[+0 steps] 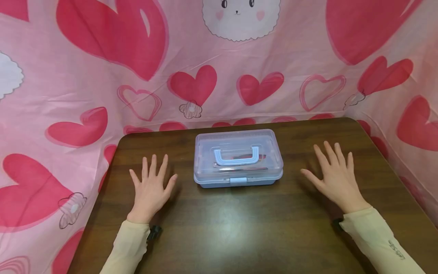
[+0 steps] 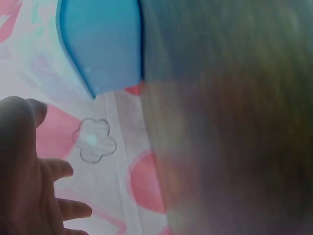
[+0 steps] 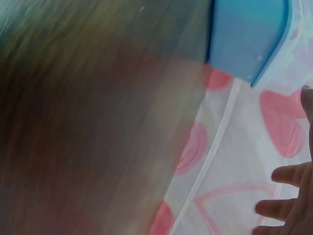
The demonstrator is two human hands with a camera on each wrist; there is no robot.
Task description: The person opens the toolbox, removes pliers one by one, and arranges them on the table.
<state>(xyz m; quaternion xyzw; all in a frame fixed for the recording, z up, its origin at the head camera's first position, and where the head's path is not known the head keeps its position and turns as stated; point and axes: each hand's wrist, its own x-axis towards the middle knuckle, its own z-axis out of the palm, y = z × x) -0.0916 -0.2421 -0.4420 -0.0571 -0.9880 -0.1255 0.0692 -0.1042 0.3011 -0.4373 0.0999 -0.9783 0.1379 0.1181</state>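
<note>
A plastic storage box (image 1: 238, 159) with a clear lid, a light-blue folding handle (image 1: 237, 160) and a front latch (image 1: 238, 181) stands closed towards the back of the table. Through the lid, some thin dark and reddish items show. To its left, my left hand (image 1: 150, 190) is spread with straight fingers, apart from the box. My right hand (image 1: 337, 179) is likewise spread, to the right of the box, holding nothing. Both wrist views show the blue side of the box, in the left wrist view (image 2: 102, 44) and in the right wrist view (image 3: 249, 36).
The brown wooden table (image 1: 226, 236) has rounded back corners. A pink cloth (image 1: 143, 57) printed with hearts hangs behind and along both sides of it. Dark wrist straps (image 1: 154, 232) show at the light sleeves (image 1: 128, 243).
</note>
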